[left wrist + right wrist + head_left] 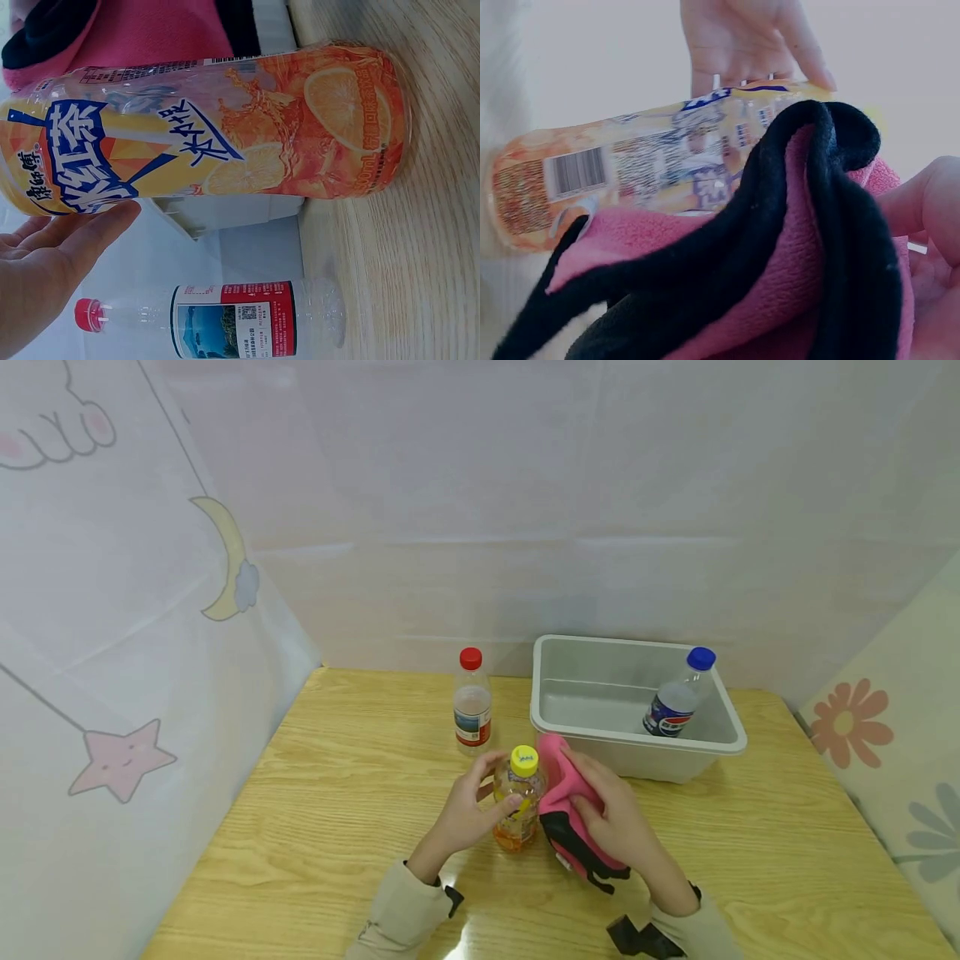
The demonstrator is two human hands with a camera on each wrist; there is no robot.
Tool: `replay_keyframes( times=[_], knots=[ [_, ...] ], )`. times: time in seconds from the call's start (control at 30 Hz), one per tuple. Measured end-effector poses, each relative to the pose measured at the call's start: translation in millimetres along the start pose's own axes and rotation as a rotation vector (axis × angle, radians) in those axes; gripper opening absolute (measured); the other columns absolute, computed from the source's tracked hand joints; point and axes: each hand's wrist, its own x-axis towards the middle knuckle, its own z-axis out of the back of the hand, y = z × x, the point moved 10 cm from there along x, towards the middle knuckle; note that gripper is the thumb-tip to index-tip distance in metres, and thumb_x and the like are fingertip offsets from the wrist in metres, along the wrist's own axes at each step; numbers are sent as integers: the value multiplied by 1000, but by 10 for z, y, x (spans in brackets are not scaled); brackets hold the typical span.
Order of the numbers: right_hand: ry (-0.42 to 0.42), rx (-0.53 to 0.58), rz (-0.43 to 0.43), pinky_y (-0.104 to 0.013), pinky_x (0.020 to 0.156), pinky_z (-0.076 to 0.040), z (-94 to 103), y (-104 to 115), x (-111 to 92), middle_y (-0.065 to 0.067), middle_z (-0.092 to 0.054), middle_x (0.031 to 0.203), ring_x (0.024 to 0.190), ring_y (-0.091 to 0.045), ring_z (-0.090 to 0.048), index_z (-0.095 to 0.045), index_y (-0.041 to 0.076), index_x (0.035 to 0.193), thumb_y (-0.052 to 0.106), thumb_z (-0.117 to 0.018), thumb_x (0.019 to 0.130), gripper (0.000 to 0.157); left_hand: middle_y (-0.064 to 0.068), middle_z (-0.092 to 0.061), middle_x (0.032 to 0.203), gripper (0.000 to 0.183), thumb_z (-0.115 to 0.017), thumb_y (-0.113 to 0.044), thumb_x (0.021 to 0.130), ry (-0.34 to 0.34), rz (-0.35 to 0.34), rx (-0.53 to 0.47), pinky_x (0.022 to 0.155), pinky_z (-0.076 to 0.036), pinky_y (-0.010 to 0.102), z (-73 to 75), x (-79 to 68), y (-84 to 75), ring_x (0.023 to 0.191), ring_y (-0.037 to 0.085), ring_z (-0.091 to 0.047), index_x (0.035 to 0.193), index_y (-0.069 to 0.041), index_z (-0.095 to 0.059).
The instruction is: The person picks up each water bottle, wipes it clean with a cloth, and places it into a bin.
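Note:
My left hand [468,810] grips an iced tea bottle [517,814] around its upper half, thumb in front and fingers behind. The bottle has a yellow cap, an orange-and-yellow label with lemon slices, and stands upright at the table. My right hand [611,814] holds a bunched pink cloth [558,772] with black trim, thumb on the near side. The cloth is right against the bottle's right side and overlaps part of its label in the right wrist view. Beyond my left hand stands a clear water bottle [472,714] with a red cap.
A light grey plastic bin [637,747] sits behind my right hand. Inside it a blue-capped bottle [671,706] leans toward the right wall. The wooden table [337,777] meets a pale printed curtain [420,510] at the back and sides.

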Motion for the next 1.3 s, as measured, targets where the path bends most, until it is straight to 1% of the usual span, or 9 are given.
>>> replay_keyframes(
  times=[0.13,0.4,0.63,0.73,0.8,0.97,1.03,1.2,1.3],
  knots=[
    [-4,3,14,-52,80,-49,19,60,52,-21,-57,118,103,-34,-56,-52,-5,124,-16,-64,72,55,25,-43,132,49,-58,-2,88,6,-4,-2,96,-39,54,-2,-1,-4,123,40,-39,131,8,-37],
    [35,-12,39,-55,83,-46,-5,148,100,-21,-54,123,107,-37,-53,-49,-2,129,-16,-63,73,60,24,-45,131,50,-59,-4,88,3,13,11,96,-40,51,5,3,19,122,38,-41,131,7,-38],
    [79,-21,36,-58,86,-44,-44,157,132,-20,-53,125,110,-39,-51,-47,2,132,-13,-64,74,62,25,-46,129,49,-59,-1,87,13,-22,-1,95,-42,49,27,13,10,120,39,-42,130,9,-39],
    [86,-29,44,-58,86,-43,-43,162,135,-20,-54,125,110,-39,-51,-47,3,132,-12,-64,74,62,24,-46,129,48,-60,0,87,12,-36,12,94,-44,48,39,17,1,119,38,-43,130,8,-41],
    [88,-30,47,-59,86,-43,-35,170,132,-20,-54,125,110,-39,-51,-47,3,132,-12,-64,74,63,24,-46,127,48,-60,0,86,8,-59,23,92,-45,47,49,18,-12,117,38,-44,130,9,-42],
    [86,-33,50,-59,86,-43,-5,191,129,-21,-54,124,110,-40,-51,-47,2,132,-14,-64,73,63,23,-45,126,50,-60,1,85,6,-101,44,87,-49,45,36,57,164,113,38,-46,132,7,-42],
    [89,-36,48,-59,86,-43,-2,187,130,-21,-54,124,111,-40,-51,-47,2,132,-14,-64,73,63,21,-44,128,51,-60,1,86,9,-101,46,87,-49,45,26,74,261,114,37,-45,133,4,-41],
    [124,-41,34,-59,88,-42,-52,148,140,-21,-53,125,112,-40,-50,-45,2,133,-13,-64,75,63,18,-44,130,51,-60,-6,88,9,-106,42,86,-50,39,36,74,299,115,33,-47,135,1,-41],
    [155,-34,18,-58,90,-42,-106,111,139,-21,-52,126,113,-40,-49,-44,1,134,-13,-63,76,62,18,-45,131,52,-60,-10,89,8,-109,30,86,-50,36,42,67,291,115,32,-47,135,2,-39]
  ],
)
